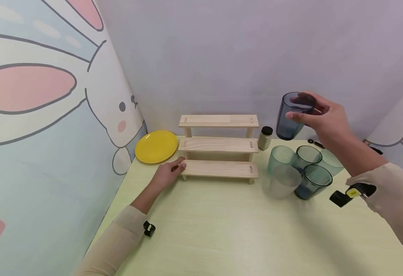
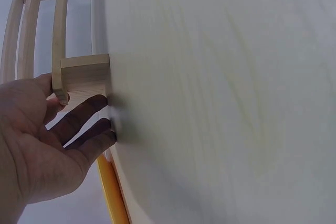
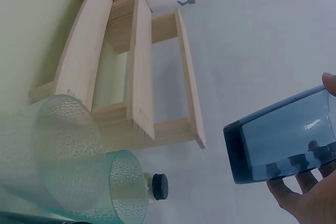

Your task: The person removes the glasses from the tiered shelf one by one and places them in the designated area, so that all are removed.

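Note:
My right hand [image 1: 329, 115] grips a dark blue drinking glass [image 1: 287, 119] near its rim, raised above a cluster of glasses; the right wrist view shows fingers [image 3: 286, 195] along its side. At the left end of a three-tier wooden rack [image 1: 218, 168], my left hand [image 1: 167, 174] pinches the lowest board between thumb and finger. In the left wrist view its other fingers [image 2: 79, 119] spread below the board, close to the tabletop. All three boards of the rack are bare.
Several tinted glasses stand right of the rack, among them a frosted glass [image 1: 284, 182], a green glass [image 1: 280, 157] and a blue-grey glass [image 1: 315, 180]. Behind them is a black-capped jar [image 1: 265, 138]. A yellow plate [image 1: 156, 147] lies left of the rack by the wall.

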A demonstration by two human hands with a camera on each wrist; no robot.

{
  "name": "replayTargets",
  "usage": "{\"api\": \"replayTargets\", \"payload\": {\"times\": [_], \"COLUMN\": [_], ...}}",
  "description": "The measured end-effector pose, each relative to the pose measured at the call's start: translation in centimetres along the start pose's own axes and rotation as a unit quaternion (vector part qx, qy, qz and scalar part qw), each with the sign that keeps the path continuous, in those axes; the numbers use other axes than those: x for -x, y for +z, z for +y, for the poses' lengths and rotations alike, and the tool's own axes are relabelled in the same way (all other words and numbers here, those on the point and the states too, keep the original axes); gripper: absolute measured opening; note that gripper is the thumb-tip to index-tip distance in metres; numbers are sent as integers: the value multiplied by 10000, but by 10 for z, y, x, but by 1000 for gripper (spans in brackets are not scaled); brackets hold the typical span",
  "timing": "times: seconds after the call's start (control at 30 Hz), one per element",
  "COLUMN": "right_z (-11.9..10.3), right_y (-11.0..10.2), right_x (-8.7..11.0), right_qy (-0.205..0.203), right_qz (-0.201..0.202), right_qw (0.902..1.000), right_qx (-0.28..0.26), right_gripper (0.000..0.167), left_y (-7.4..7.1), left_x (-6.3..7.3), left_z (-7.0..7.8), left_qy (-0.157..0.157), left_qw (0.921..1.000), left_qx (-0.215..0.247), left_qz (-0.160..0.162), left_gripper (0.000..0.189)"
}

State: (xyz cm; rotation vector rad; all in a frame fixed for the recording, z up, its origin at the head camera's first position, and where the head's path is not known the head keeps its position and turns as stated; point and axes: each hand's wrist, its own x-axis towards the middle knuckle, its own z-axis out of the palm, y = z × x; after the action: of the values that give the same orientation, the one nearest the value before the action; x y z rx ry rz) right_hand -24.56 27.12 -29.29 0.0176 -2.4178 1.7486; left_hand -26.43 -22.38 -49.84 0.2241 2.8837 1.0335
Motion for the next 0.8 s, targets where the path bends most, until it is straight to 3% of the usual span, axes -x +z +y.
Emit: {"api": "replayTargets", "payload": {"times": [0.3, 0.53, 0.7, 0.8], "right_z": [13, 25, 37, 44], "right_y": [-24, -43, -56, -60], "right_x": [20, 37, 49, 55], "right_qy": [163, 310, 350, 380], "right_qz": [-113, -121, -113, -78], "right_qw": [9994, 9975, 9954, 9964], "right_qx": [-295, 631, 882, 749], "right_gripper": [71, 70, 69, 70], "left_y": [-1, 1, 1, 2], "left_x": [1, 0, 0, 1], "left_z": [1, 0, 0, -2], "left_qy": [-69, -14, 6, -10], "left_qw": [10000, 10000, 10000, 10000], "left_qx": [11, 12, 16, -1], "left_qz": [-48, -42, -8, 18], "left_gripper": [60, 60, 60, 60]}}
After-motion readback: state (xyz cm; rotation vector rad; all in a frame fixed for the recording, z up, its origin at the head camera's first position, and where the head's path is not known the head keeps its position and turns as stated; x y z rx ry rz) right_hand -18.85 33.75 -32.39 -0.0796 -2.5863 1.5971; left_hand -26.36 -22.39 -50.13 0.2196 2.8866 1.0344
